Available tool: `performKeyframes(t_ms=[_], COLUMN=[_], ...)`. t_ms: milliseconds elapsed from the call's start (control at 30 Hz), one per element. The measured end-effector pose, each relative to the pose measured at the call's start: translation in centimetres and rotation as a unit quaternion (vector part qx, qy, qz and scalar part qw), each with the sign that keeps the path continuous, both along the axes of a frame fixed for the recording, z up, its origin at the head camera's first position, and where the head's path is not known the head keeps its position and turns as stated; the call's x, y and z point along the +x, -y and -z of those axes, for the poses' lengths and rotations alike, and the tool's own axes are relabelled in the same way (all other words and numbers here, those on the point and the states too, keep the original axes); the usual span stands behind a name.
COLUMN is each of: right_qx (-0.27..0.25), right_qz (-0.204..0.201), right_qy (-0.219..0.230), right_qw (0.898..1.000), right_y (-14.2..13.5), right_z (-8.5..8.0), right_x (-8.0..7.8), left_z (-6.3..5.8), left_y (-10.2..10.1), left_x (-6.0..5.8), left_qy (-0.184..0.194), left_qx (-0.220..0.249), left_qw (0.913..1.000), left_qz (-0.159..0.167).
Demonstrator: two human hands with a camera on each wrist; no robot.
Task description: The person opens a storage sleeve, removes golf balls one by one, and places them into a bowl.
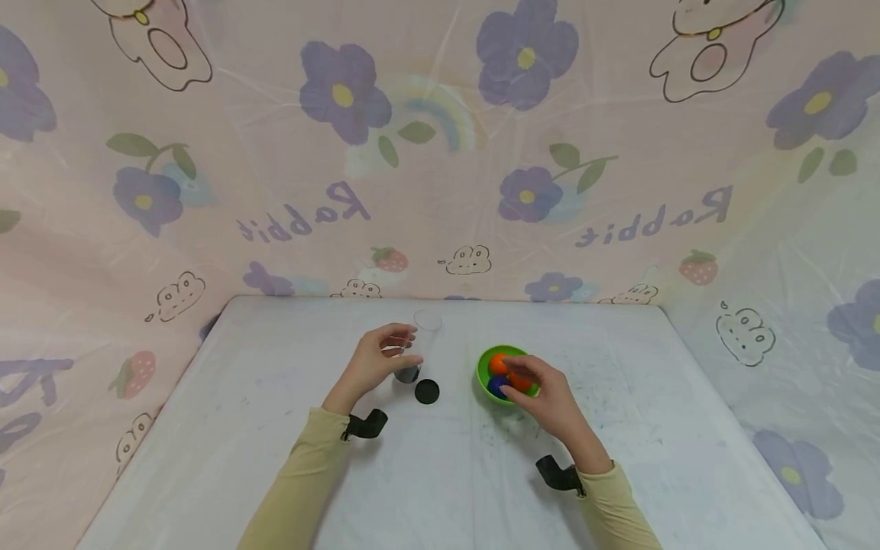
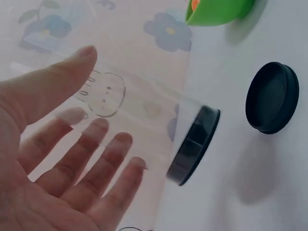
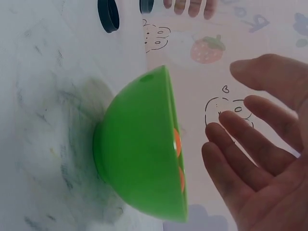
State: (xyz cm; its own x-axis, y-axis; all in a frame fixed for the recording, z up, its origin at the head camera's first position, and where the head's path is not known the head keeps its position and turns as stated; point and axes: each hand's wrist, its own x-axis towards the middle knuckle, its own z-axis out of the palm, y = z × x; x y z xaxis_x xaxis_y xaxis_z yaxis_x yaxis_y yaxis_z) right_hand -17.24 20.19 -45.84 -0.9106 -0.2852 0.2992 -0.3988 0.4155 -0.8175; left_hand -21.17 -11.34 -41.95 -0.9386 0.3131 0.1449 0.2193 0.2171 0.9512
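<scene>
A clear cylindrical container with a black base stands upright on the table, left of the middle. My left hand holds it, thumb on one side and fingers curved along the other, as the left wrist view shows. Close to the base lies a round black lid. On the right is a green bowl with two orange balls and a dark blue ball inside. Over the bowl's rim hovers my right hand, fingers spread and loosely bent, nothing between them.
A white cloth-covered table with faint dark smudges lies beneath everything. Behind it and at the sides hangs a patterned curtain with flowers and rabbits. Black wrist mounts stick out from both sleeves.
</scene>
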Motion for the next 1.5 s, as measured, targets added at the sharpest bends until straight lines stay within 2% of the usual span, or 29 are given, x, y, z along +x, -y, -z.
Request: performKeyframes(t_ms=[300,333,567,667,1067,1267,1367,1500], right_qx=[0.009,0.008,0.010,0.016,0.013,0.026,0.035,0.044], right_qz=[-0.023,-0.025,-0.029,-0.025,-0.022,-0.024,-0.022,-0.012], right_qy=[-0.003,0.000,0.006,0.007,0.032,0.025,0.020,0.013], right_qw=[1.000,1.000,1.000,1.000,0.999,0.999,0.999,0.999], right_y=[-0.1,0.0,-0.1,-0.1,0.0,0.5,0.4,-0.1], right_z=[0.3,-0.1,0.0,-0.2,-0.4,-2.4,-3.4,-3.7], right_x=[0.0,0.2,0.1,0.2,0.3,1.3,2.0,2.2], left_z=[1.4,1.5,5.2,5.4,6.4,6.7,6.9,7.1], left_y=[-0.2,-0.2,-0.4,-0.6,-0.8,-0.5,-0.1,1.0], left_x=[-1.6,-1.7,-4.1,-4.0,-3.5,-3.2,-2.9,-2.4], left_qy=[0.002,0.002,0.015,0.016,0.021,0.029,0.033,0.034], left_qx=[0.016,0.016,0.037,0.047,0.029,-0.012,-0.024,-0.030], left_qw=[0.9996,0.9995,0.9985,0.9979,0.9980,0.9978,0.9979,0.9980], left_qz=[-0.023,-0.026,-0.038,-0.041,-0.053,-0.058,-0.051,-0.043])
